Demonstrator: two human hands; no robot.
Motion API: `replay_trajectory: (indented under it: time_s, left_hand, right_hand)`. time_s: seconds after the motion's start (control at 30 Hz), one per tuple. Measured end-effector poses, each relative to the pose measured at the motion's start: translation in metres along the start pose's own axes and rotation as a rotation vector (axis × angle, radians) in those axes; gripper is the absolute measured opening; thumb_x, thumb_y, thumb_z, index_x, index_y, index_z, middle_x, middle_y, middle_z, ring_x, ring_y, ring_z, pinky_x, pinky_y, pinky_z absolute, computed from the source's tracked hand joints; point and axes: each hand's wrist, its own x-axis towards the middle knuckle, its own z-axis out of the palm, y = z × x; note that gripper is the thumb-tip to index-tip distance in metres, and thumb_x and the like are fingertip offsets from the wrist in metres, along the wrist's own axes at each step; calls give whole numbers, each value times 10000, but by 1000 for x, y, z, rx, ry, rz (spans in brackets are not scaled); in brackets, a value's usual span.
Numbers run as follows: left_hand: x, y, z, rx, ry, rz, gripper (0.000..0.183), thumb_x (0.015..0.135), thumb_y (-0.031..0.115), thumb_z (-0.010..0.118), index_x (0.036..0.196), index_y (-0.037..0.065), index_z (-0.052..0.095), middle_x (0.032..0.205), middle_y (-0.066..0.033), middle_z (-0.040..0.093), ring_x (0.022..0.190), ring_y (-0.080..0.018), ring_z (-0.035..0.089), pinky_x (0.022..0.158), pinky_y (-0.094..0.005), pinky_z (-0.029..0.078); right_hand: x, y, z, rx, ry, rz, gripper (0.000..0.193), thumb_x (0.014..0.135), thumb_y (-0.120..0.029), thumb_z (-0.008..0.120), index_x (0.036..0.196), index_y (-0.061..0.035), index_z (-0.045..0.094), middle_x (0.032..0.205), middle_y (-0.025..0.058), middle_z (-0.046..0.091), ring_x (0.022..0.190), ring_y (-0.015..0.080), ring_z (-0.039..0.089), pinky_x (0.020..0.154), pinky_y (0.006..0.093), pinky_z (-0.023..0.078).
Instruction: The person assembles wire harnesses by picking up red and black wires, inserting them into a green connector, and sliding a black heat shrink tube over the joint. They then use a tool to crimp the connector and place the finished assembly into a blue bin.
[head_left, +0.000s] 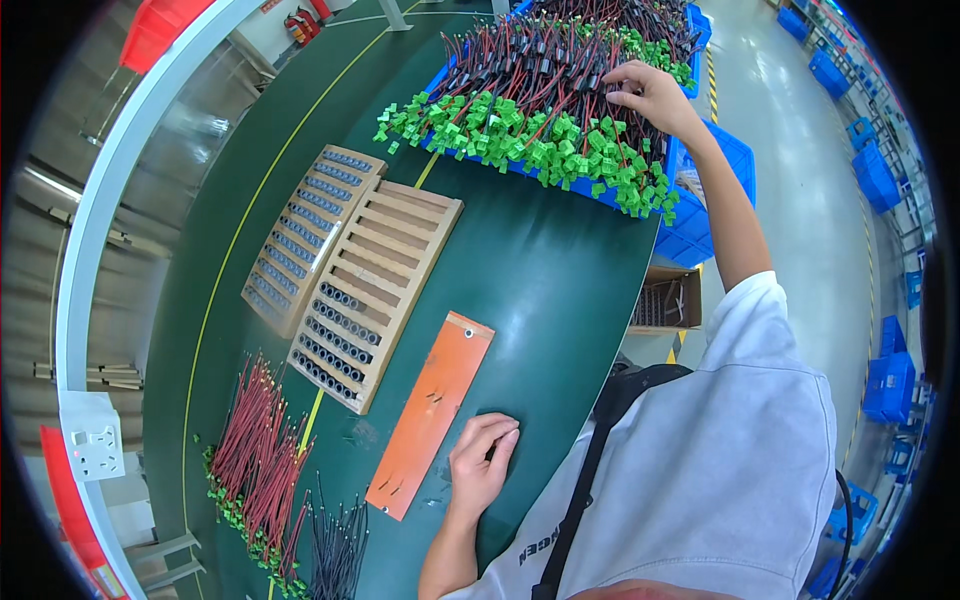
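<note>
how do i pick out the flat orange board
On the dark green tabletop, find the slotted tan wooden rack partly filled with black cylinders. Between it and the bare left hand lies the long rectangular board; its orange, slot-free face sets it apart.

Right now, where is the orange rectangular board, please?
In the head view, the orange board lies on the green table, left of the left hand and right of the nearer wooden tray.

Dark block lettering (538, 548) runs across the left part of the pale grey-blue, short-sleeved fabric shirt (690, 475). At the near left, a small yellowish label (107, 580) on a red plastic bin (72, 505) is too small to read.
</note>
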Motion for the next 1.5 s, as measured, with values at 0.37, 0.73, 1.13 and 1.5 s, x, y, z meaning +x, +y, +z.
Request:
replay_trajectory:
  time_s: [0.37, 0.73, 1.13, 1.5]
  left_hand:
    - [0, 0, -1, 13, 1, 7, 107, 911, 7, 756, 1017, -5, 756, 1050, -121, 725, 919, -224, 714, 765, -312, 570]
    - [0, 0, -2, 21, -10, 19, 107, 916, 11, 754, 1022, -3, 757, 1055, -118, 724, 912, -217, 714, 761, -309, 568]
    - [1, 0, -1, 22, -23, 15, 106, 916, 19, 756, 1019, -5, 762, 1051, -117, 722, 908, -217, 715, 768, -312, 572]
    - [3, -7, -5, -27, -7, 64, 116, 944, 33, 724, 1054, 2, 737, 1052, -110, 694, 907, -234, 698, 776, -332, 571]
  right_hand:
    - [-22, -38, -3, 61, 37, 22, 265, 926, -235, 749, 1065, -10, 730, 889, 72, 668, 752, 175, 616, 706, 332, 527]
    - [-31, -83, -2, -180, -96, 83, 377, 878, -333, 784, 1047, -1, 727, 908, 108, 648, 812, 232, 650, 764, 369, 546]
    - [-34, -68, -4, 175, 215, 99, 315, 972, -281, 734, 1135, -12, 726, 915, 66, 739, 811, 128, 659, 759, 298, 540]
    - [-79, -264, 104, 560, -162, -308, 85, 917, -55, 717, 996, -24, 721, 894, 97, 704, 803, 214, 693, 738, 328, 548]
